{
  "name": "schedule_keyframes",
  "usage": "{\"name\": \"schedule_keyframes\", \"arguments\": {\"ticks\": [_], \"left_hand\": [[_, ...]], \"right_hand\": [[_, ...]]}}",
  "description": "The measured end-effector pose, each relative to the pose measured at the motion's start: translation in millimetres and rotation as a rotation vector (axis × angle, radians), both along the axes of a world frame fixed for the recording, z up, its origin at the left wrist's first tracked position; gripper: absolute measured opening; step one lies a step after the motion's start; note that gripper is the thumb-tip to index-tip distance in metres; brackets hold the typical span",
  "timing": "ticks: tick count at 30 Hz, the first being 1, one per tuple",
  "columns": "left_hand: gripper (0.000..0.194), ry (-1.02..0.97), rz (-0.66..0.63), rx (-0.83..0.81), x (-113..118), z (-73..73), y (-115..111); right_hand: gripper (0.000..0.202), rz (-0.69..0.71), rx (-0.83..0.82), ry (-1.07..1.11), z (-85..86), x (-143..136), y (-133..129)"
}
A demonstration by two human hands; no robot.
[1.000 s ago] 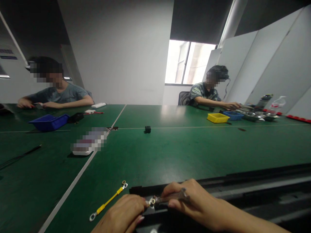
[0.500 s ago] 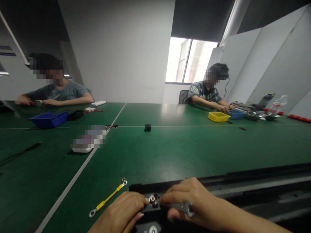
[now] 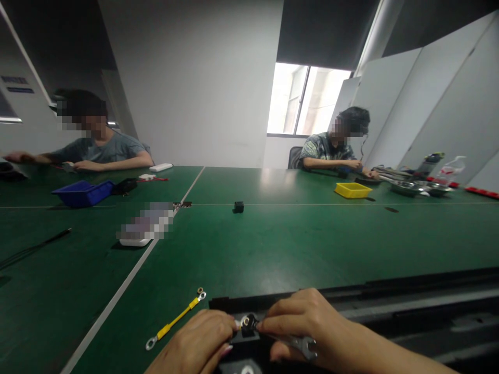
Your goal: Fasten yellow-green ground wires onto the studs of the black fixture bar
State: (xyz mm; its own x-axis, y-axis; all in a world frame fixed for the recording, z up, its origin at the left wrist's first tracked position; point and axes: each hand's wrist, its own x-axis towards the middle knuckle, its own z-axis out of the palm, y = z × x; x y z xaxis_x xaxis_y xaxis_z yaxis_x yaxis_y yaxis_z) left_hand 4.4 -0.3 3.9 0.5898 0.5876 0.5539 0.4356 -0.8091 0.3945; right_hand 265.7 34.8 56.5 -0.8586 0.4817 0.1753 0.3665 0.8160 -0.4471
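Observation:
My right hand (image 3: 307, 319) is closed around an open-end wrench (image 3: 307, 347), its free jaw pointing to the right below my fingers. The wrench's other end reaches toward a brass-coloured nut (image 3: 246, 322) on a black metal frame (image 3: 351, 301), partly hidden by my fingertips. My left hand (image 3: 200, 337) pinches at the left of this nut, where a silvery ring terminal with a bit of yellow sleeve shows; the rest lies under the hand. Left of my hands lies a yellow cable (image 3: 178, 318) with a ring terminal at each end. A small nut (image 3: 200, 291) rests beside its upper end.
A pixelated white device (image 3: 134, 242), a small black block (image 3: 239, 206), a blue bin (image 3: 81, 193) and a yellow tray (image 3: 353, 190) stand on the green table (image 3: 273, 249). Two people sit across. Black cables (image 3: 42, 243) lie at left; metal bowls (image 3: 407, 188) stand at right.
The wrench's free end has dipped slightly down and right; both hands stay at the nut. Across the table, the left person's arm has stretched outward, and the blue tray has left its place beside the yellow one.

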Motion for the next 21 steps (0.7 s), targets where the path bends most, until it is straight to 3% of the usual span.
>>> {"name": "schedule_keyframes", "arguments": {"ticks": [3, 9, 12, 21], "left_hand": [[0.027, 0.014, 0.012, 0.001, -1, -3.7, 1], [0.024, -0.001, 0.008, 0.049, 1, 8.9, -2], [0.022, 0.054, 0.037, -0.012, 1, 11.8, -3], [0.025, 0.017, 0.0, 0.012, -1, -1.0, 1]], "right_hand": [[0.034, -0.002, -0.003, -0.001, -1.3, 0, 0], [0.035, 0.004, -0.015, -0.002, -2.0, 1, 1], [0.035, 0.006, -0.067, -0.003, 0.8, 1, 1], [0.033, -0.013, -0.143, -0.001, 6.8, 3, -2]]}}
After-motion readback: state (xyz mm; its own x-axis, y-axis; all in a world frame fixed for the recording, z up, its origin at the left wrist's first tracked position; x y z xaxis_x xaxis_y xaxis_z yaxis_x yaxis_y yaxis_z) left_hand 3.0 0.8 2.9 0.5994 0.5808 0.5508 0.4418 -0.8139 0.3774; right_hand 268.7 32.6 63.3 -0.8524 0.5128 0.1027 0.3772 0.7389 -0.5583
